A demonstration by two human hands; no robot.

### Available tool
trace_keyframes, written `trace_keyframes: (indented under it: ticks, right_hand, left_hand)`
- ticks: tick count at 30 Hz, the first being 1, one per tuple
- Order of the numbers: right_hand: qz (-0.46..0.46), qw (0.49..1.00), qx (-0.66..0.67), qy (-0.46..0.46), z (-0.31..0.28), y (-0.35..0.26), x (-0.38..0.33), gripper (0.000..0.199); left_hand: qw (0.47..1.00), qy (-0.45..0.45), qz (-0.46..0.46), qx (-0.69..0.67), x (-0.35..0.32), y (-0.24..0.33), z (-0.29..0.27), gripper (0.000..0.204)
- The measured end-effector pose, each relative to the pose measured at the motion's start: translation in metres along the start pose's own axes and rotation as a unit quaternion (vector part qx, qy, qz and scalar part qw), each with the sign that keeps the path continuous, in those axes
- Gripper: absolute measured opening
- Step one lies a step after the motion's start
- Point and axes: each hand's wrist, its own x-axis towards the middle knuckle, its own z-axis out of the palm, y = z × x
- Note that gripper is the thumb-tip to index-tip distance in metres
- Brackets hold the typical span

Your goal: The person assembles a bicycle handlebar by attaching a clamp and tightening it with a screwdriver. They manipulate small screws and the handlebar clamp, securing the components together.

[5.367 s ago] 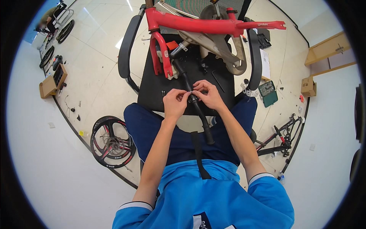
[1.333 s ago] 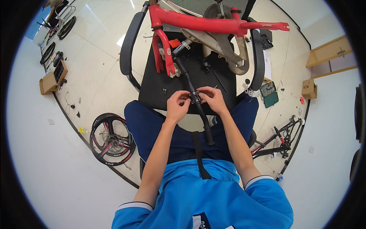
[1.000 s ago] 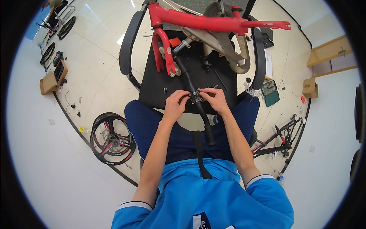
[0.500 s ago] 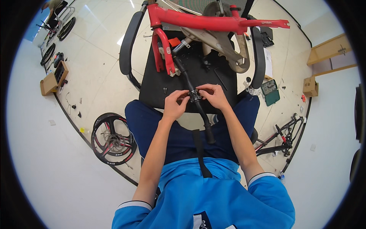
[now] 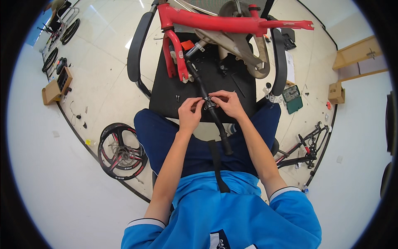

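A black bicycle handlebar (image 5: 219, 128) lies lengthwise from the black chair seat (image 5: 163, 99) out over my lap. At its middle sits a small metal stem clamp (image 5: 209, 103) with bolt holes at its corners. My left hand (image 5: 190, 112) pinches the clamp's left side between thumb and fingers. On the upper right side, my right hand (image 5: 229, 103) is closed on the same clamp, with fingertips bent over it. Anything small under the fingertips is hidden. Two small bolts (image 5: 178, 98) lie on the seat left of my left hand. A black hex key (image 5: 239, 85) rests beyond my right hand.
A red bicycle frame (image 5: 211, 20) with its fork lies across the chair, over a pale metal frame part (image 5: 238, 43). Armrests (image 5: 139, 50) flank the seat. Spoked wheels (image 5: 122, 151), a dark frame (image 5: 304, 149) and a green parts case (image 5: 294, 104) are on the floor. A person stands far left.
The view has shifted slightly. Both hands stay at the clamp, which appears slightly turned on the bar, and the right fingers have moved a little closer over it.
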Motion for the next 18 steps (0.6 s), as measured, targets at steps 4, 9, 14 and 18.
trace_keyframes:
  ticks: [4,9,14,18]
  right_hand:
    - [-0.107,0.987,-0.121,0.015,-0.004,-0.016,0.002,0.020]
    - [-0.182,0.944,-0.274,-0.029,-0.009,-0.032,0.010,0.013]
    - [-0.210,0.885,-0.414,-0.045,-0.013,-0.054,0.008,0.011]
    - [-0.225,0.804,-0.542,-0.095,-0.009,-0.046,0.010,0.022]
  left_hand:
    - [0.999,-0.001,0.005,0.050,0.001,0.010,-0.006,0.014]
    - [0.994,-0.052,0.043,0.085,0.013,0.013,-0.009,0.010]
    - [0.983,-0.091,0.132,0.091,0.020,0.005,-0.014,0.012]
    - [0.992,-0.080,0.061,0.081,0.020,0.014,-0.009,0.014]
